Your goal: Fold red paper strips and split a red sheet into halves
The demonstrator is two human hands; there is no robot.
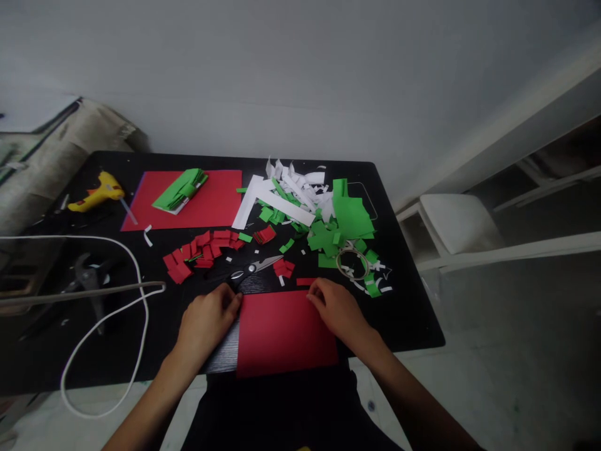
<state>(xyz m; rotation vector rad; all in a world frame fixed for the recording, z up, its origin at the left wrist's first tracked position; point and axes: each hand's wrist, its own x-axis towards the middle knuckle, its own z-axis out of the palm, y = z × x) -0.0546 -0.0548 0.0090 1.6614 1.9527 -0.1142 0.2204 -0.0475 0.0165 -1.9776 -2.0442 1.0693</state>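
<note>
A sheet of red paper (287, 335) lies at the table's front edge in front of me, reaching slightly over it. At its upper left corner, my left hand (210, 318) is closed, thumb and finger on the paper's edge. My right hand (339, 308) pinches the upper right part of the same sheet. Just beyond it, a small red strip (306, 282) lies by the right fingertips. Scissors (253, 268) rest with blades apart above the left hand, their handles partly hidden in the dark.
Folded red pieces (206, 249), green scraps (350, 216), white strips (286, 200) and a tape ring (353, 263) cover the table beyond. A green paper bundle (181, 190) lies on a larger red sheet (220, 200). Left are a yellow glue gun (101, 193), pliers (91, 275) and a looping white cable (143, 313).
</note>
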